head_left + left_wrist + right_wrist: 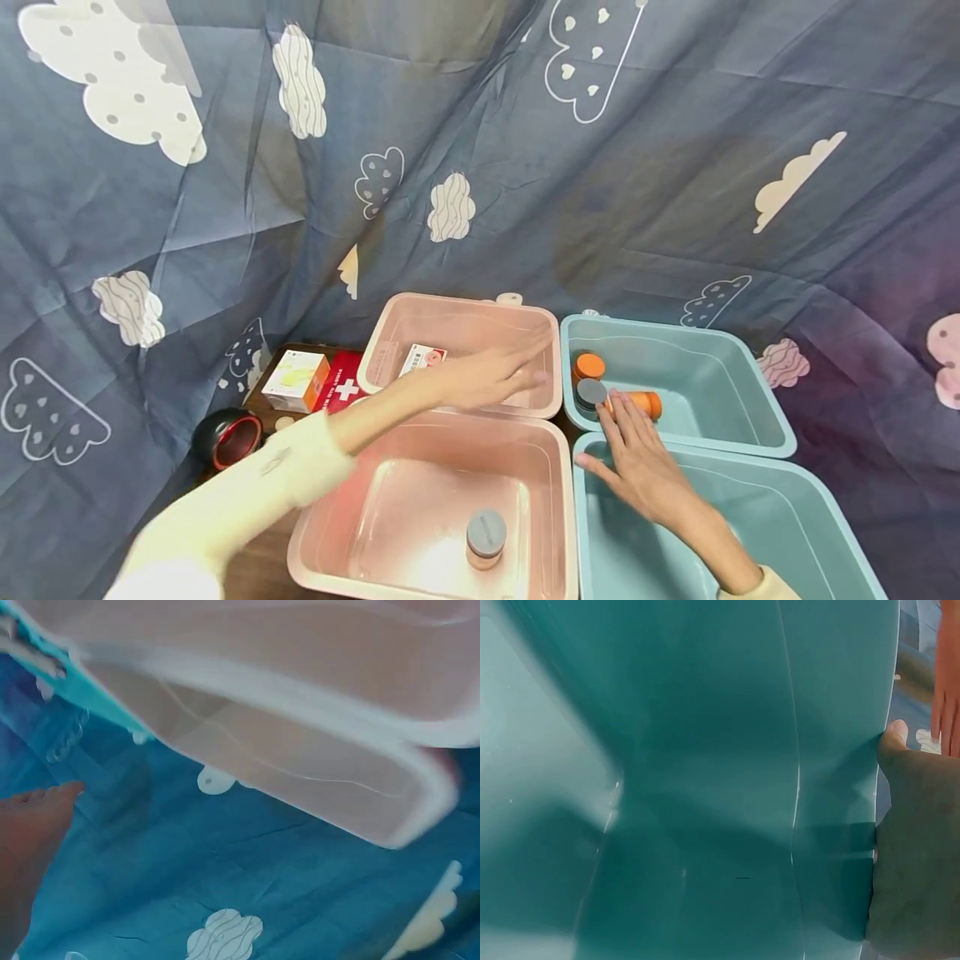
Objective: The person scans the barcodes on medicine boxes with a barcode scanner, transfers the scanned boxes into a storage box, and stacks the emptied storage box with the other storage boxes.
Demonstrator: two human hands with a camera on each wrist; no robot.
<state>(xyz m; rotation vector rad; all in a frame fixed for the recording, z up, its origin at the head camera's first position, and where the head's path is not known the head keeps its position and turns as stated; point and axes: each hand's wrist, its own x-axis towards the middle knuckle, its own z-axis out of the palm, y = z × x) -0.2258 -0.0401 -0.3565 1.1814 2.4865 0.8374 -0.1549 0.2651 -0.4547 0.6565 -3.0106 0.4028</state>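
My left hand [491,379] is stretched out, blurred, over the rear pink bin [465,304], its fingers fairly straight and holding nothing. Inside that bin lies a small white box [422,358], partly hidden by the forearm. My right hand [641,462] reaches across the rim between the two blue bins, fingers extended. Its fingertips are at a grey-lidded bottle [591,394] and an orange bottle [643,405] lying on its side; whether they touch cannot be told. Beside these in the rear blue bin [675,333] is an orange-capped bottle [589,367].
In the front pink bin [431,423] stands another grey-lidded bottle [486,537]. The front blue bin [795,475] lies under the right forearm. At left are a white-and-orange box [296,381], a red first aid pouch [345,385] and a dark round pot [225,437]. A patterned curtain [480,150] hangs behind.
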